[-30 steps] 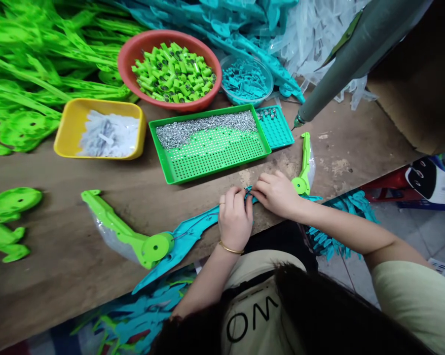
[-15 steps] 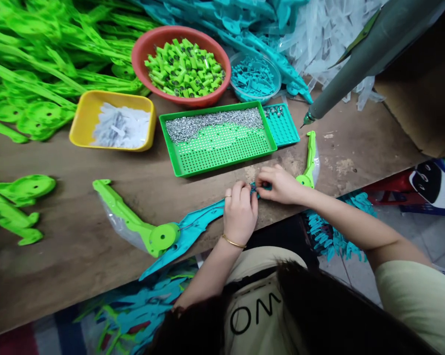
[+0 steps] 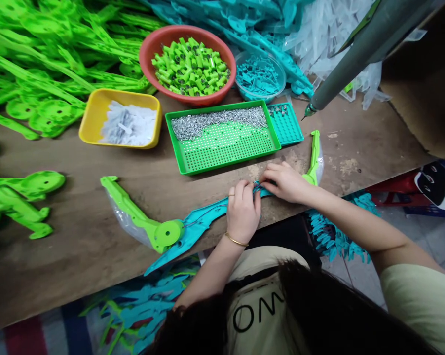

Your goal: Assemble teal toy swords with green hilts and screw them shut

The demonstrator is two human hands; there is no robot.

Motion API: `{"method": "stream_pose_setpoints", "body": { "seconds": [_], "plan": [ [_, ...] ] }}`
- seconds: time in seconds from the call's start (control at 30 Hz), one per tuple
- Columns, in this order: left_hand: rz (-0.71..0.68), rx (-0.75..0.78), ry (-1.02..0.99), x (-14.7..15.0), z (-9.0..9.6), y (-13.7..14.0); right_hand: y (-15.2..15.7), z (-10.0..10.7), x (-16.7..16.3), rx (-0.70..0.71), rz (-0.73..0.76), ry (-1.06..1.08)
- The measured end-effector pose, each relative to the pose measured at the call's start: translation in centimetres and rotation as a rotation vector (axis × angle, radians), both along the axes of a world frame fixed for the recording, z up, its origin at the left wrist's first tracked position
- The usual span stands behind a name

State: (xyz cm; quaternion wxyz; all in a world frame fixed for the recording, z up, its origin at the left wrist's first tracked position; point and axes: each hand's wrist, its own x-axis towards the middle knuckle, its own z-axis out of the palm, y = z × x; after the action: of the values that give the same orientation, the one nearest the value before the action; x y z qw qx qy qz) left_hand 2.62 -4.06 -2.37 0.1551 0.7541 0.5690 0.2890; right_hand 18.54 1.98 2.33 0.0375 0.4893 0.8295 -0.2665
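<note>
In the head view, a long blue piece lies along the near edge of the desk, with a green arm at its left end and another green arm toward its right. A thin wire runs along it from the left arm's disc. The left hand rests over its middle, fingers bent and drawn close together; the right hand meets it from the right, fingers curled in. Both grips are nearly closed at the piece, but the fingers hide what, if anything, they pinch, so that cannot be told. The hands also cover the middle of the piece.

Just beyond the hands sits a green tray, screws heaped along its far side, with a small blue tray against its right end. Farther off stand a yellow tub of white strips, a red bowl of short green tubes and a clear tub of blue bits. A gray driver slants down at the far right, blocking some of the clear plastic pieces. Green parts fill the far left; blue parts lie behind the bowl.
</note>
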Motion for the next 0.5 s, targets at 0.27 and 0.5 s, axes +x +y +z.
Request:
{"method": "stream_pose_setpoints", "body": {
  "seconds": [0.27, 0.5],
  "plan": [
    [-0.004, -0.030, -0.019, 0.0, -0.2, 0.0, 1.5, -0.3, -0.7, -0.005, 0.125, -0.013],
    [-0.003, 0.017, -0.009, -0.2, -0.2, 0.1, 1.2, -1.0, 0.0, -0.027, 0.159, 0.090]
  ]
}}
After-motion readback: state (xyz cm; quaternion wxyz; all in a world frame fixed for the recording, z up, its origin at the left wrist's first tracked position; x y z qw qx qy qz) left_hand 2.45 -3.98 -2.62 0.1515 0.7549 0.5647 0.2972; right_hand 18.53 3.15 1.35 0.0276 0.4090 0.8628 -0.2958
